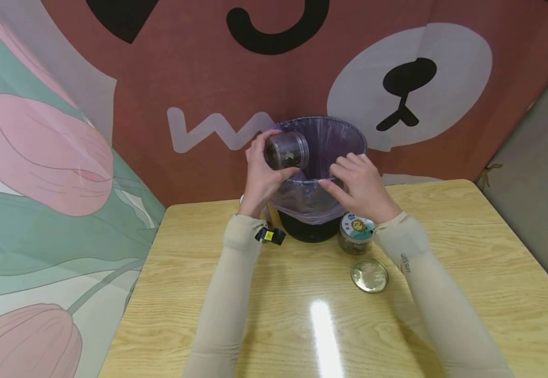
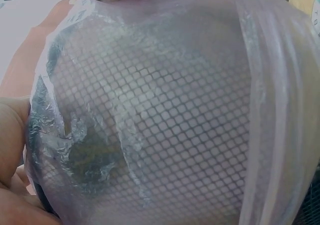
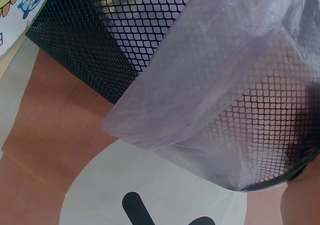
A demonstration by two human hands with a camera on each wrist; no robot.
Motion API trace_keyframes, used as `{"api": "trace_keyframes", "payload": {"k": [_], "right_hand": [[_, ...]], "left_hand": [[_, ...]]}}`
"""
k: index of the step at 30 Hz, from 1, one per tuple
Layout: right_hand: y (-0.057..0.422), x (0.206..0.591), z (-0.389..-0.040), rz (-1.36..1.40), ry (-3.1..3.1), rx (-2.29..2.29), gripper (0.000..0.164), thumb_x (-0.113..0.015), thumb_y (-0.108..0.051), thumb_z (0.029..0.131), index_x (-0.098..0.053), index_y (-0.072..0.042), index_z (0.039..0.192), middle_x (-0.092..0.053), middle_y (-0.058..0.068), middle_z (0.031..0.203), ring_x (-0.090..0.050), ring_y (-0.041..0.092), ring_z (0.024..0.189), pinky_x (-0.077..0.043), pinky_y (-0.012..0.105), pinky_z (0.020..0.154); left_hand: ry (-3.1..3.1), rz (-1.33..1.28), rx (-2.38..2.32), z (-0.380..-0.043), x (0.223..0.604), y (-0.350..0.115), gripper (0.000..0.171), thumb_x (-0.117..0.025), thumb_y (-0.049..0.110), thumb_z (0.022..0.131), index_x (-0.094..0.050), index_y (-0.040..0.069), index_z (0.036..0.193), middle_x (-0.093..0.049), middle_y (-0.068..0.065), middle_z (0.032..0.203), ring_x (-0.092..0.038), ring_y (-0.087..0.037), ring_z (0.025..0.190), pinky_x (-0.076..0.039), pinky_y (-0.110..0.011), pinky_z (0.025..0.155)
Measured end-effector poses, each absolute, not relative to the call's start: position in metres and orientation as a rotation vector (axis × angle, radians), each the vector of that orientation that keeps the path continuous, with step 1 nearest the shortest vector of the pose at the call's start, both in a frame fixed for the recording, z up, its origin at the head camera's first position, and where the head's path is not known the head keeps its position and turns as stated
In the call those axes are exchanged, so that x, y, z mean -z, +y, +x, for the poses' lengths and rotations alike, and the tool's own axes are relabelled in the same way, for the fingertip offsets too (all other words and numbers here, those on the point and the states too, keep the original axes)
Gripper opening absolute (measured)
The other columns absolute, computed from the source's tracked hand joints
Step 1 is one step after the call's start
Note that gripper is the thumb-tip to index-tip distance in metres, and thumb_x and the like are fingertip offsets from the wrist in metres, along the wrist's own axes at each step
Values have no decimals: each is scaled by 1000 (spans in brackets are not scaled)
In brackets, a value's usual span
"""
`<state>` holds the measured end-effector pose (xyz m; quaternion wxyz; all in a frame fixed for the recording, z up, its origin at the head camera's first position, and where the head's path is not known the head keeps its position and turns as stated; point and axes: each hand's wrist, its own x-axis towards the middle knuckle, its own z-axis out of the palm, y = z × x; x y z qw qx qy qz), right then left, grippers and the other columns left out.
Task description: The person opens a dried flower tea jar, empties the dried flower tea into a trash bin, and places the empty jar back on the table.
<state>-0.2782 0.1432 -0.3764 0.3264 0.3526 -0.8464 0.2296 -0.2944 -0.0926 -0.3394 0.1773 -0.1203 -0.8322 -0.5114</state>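
Note:
My left hand [image 1: 260, 176] grips a clear jar [image 1: 290, 149] tipped on its side over the mouth of a trash bin, its open-looking end toward the right. Some dark bits and a small leafy piece show inside it. Thumb and fingers of my right hand [image 1: 362, 185] hold the bin's near right rim. The black mesh trash bin [image 1: 312, 232] has a translucent purple bag [image 1: 304, 202] folded over its rim. Both wrist views show the bag [image 2: 175, 110] close up, with mesh [image 3: 145, 15] beside and behind it. The jar is not clearly visible there.
A second jar with a sticker-topped lid [image 1: 356, 226] stands right of the bin, below my right wrist. A loose round gold-edged lid [image 1: 370, 275] lies before it. Something partly hidden stands behind my left wrist. The wooden table [image 1: 198, 294] meets a printed cloth wall [image 1: 141, 105].

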Motion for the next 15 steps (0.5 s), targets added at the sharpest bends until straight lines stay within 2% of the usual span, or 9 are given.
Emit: {"api": "trace_keyframes", "payload": {"k": [15], "right_hand": [[143, 376, -277, 924, -2218, -609, 67, -29, -67, 105, -52, -11, 77, -45, 4, 73, -39, 25, 74, -34, 43, 74]], "left_hand": [[-2362, -349, 1465, -293, 338, -92, 88, -94, 8, 72, -52, 29, 146, -48, -2, 149, -34, -23, 134, -41, -50, 114]]}}
